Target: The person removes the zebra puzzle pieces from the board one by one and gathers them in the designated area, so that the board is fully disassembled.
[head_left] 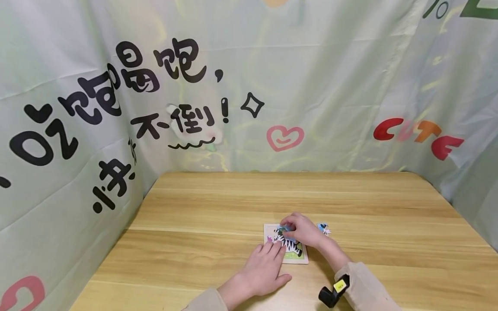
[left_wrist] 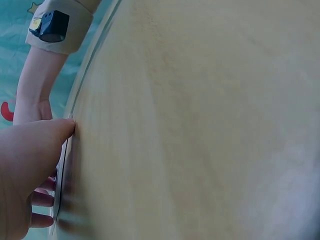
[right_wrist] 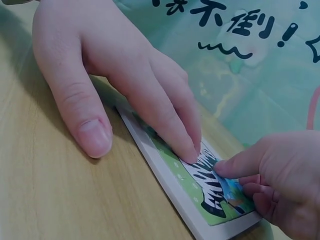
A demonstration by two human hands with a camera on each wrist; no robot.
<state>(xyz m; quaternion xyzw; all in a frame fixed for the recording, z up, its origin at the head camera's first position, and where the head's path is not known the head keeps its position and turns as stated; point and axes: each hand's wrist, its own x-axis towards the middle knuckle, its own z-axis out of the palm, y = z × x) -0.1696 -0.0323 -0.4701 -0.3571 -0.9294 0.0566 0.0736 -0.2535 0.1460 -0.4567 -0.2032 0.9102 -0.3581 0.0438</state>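
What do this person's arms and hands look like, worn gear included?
Both arms wear beige sleeves. The left hand and right hand are bare, with no gloves or rings visible. A black camera with a yellow label sits at the right cuff.

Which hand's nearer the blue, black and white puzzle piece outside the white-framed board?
Right: right hand is immediately left of the puzzle piece; left hand is farther left, toward the person.

The person's left hand (head_left: 263, 272) rests its fingers on the near left part of the zebra puzzle board (head_left: 268, 231). Over the board's far side, the right hand (head_left: 305, 231) pinches a blue piece (head_left: 289, 236). Right of the board, a loose piece (head_left: 323, 228) lies on the table (head_left: 210, 207); well behind the board hangs a lettered curtain (head_left: 330, 86).
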